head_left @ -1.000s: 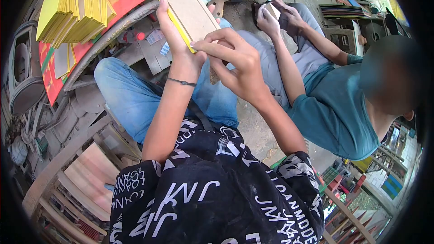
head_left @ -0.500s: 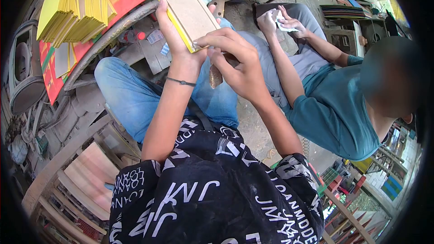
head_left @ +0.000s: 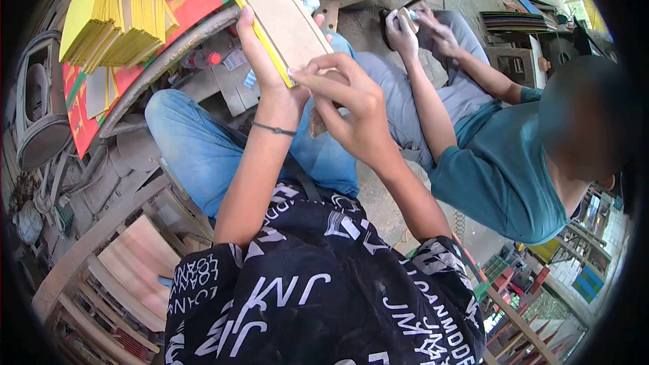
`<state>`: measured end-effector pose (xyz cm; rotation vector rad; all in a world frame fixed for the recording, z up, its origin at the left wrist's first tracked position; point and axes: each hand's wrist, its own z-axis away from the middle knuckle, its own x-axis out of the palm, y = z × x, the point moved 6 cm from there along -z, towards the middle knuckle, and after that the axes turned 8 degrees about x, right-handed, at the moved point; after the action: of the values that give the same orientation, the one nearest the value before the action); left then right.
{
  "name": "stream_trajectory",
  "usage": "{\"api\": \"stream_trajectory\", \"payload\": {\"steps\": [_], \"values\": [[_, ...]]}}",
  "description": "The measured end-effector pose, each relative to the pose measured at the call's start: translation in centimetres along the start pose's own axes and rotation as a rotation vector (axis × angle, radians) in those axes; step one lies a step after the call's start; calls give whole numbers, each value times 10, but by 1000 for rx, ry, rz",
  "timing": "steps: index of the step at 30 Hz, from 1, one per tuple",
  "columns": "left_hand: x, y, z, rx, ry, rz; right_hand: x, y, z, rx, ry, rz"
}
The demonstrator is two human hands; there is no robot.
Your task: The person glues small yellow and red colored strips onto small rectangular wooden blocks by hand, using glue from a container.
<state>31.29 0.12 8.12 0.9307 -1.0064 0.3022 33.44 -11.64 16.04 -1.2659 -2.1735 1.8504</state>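
A flat board point(head_left: 287, 23) with a tan face, thin dark lines and a yellow edge lies tilted in my left hand point(head_left: 259, 55). The thumb of that hand runs along the yellow side, while other fingertips show at the far side. At the board's near corner, my right hand point(head_left: 357, 103) has its index fingertip against the edge. Tucked under the right fingers is a brown, rough-looking piece point(head_left: 316, 124), mostly hidden by the hand; its kind cannot be made out.
Yellow-edged boards point(head_left: 128, 23) stand stacked on a red and green sheet point(head_left: 78, 118) at the left. On my right sits a co-worker point(head_left: 497, 169) in a teal shirt, handling a small object. A wooden slatted chair point(head_left: 81, 290) is at lower left, a red-capped bottle point(head_left: 213, 59) beyond my knee.
The board and both my hands have shifted slightly down and right in view. My right fingers have curled a little more at the corner. The co-worker's hands have moved.
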Motion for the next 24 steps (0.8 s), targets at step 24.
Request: {"api": "stream_trajectory", "payload": {"steps": [24], "values": [[8,15,-1,-44,-13,40,3,-9,-19,-30,-133,-48]]}}
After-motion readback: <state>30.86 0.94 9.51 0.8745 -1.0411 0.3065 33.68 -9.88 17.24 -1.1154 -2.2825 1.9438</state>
